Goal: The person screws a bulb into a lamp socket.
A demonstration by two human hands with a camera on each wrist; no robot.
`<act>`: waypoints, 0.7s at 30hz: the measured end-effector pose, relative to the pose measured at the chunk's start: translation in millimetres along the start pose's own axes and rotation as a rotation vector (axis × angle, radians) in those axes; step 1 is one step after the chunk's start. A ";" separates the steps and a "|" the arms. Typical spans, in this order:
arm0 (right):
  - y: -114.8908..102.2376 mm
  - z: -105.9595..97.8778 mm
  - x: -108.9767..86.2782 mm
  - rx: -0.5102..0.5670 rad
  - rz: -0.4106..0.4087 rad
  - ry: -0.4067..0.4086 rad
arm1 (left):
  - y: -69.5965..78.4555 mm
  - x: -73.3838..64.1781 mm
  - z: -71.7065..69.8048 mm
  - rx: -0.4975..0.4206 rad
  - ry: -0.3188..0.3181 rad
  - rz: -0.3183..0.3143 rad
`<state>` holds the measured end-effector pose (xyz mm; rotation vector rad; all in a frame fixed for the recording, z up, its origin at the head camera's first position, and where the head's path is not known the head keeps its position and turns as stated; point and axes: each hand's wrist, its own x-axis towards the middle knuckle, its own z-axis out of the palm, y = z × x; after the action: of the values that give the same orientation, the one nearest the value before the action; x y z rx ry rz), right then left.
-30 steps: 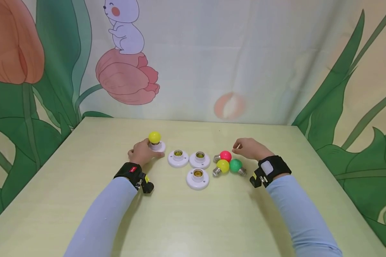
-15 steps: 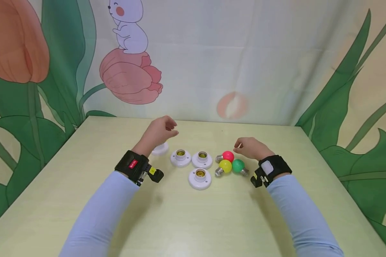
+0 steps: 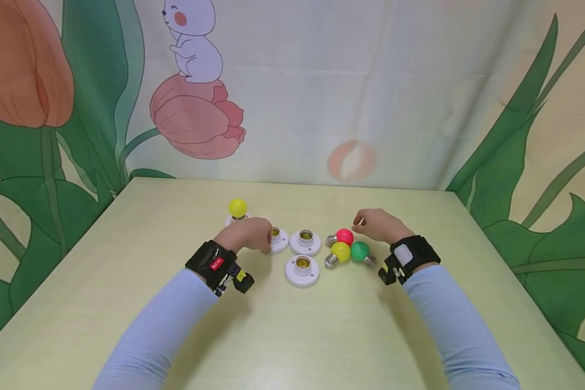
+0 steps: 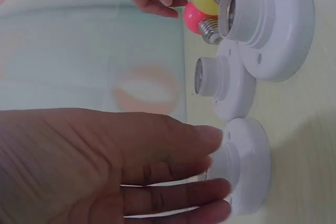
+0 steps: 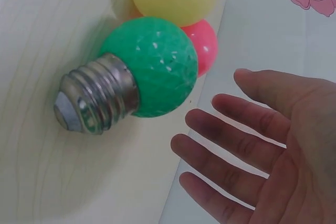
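Toward the far left corner of the pale table (image 3: 370, 330), a yellow bulb (image 3: 238, 208) stands upright in a white base (image 3: 229, 221) near the far edge. The left hand (image 3: 246, 234) is just in front of it, its thumb and fingertips apart at the neck of a second socket (image 3: 280, 242); whether they touch it I cannot tell. To the right, close beside that one, sits a third socket (image 3: 305, 244), and a fourth socket (image 3: 302, 273) lies nearer the front edge; both face up, with nothing screwed in. Next come three loose bulbs huddled on their sides: a red bulb (image 3: 344, 236) farthest back, its screw end pointing to the left edge, a second yellow bulb (image 3: 341, 251) before it and a green bulb (image 3: 360, 251) rightmost. Beside them, toward the right edge, hovers the right hand (image 3: 381, 224), fingers loosely spread and holding nothing.
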<state>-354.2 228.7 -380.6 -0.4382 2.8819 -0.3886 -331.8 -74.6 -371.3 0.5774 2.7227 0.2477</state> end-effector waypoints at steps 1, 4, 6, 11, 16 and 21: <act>-0.1 -0.2 0.0 0.001 -0.001 0.001 | 0.3 1.3 -0.3 -0.027 0.038 0.001; 0.7 0.6 1.1 0.010 -0.002 0.004 | 1.9 7.3 0.1 -0.142 0.218 -0.017; 2.1 2.0 2.1 0.018 -0.007 0.008 | 2.0 13.8 4.6 -0.210 0.344 -0.029; 4.5 7.3 2.2 0.042 -0.027 0.011 | -1.7 29.1 32.3 -0.182 0.374 -0.065; 0.1 8.4 1.6 0.056 -0.052 0.010 | -6.0 34.1 54.5 -0.084 0.288 -0.048; -0.8 6.0 1.1 0.050 -0.047 0.029 | -5.3 37.9 57.7 -0.038 0.318 -0.029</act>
<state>-353.6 226.3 -386.2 -0.4968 2.8872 -0.4775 -345.0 -57.8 -437.2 0.5267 3.0209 0.4148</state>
